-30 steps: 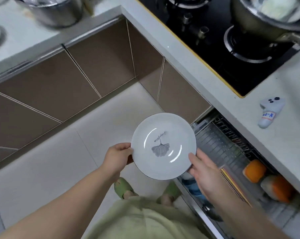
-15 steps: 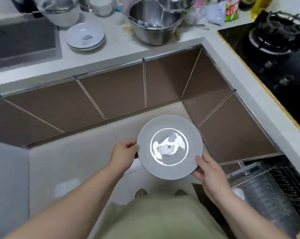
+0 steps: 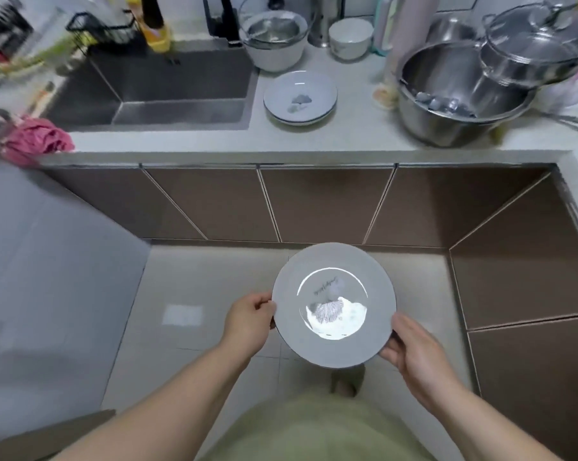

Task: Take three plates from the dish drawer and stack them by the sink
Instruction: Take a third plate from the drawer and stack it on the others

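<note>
I hold a white plate [image 3: 334,304] with a grey leaf print level in front of my body, above the floor. My left hand [image 3: 247,319] grips its left rim and my right hand [image 3: 417,349] grips its lower right rim. On the counter just right of the sink [image 3: 154,91] sits a small stack of matching white plates [image 3: 300,97]. The dish drawer is out of view.
A white bowl [image 3: 274,39] and a small cup [image 3: 350,36] stand behind the plate stack. Steel pots [image 3: 460,94] crowd the counter at right. A pink cloth [image 3: 36,143] lies on the counter edge at left. Brown cabinet doors [image 3: 324,204] run below the counter.
My view has swung left from the stove and open drawer to the sink counter. The plate stays in both hands and the stack by the sink has come into full view.
</note>
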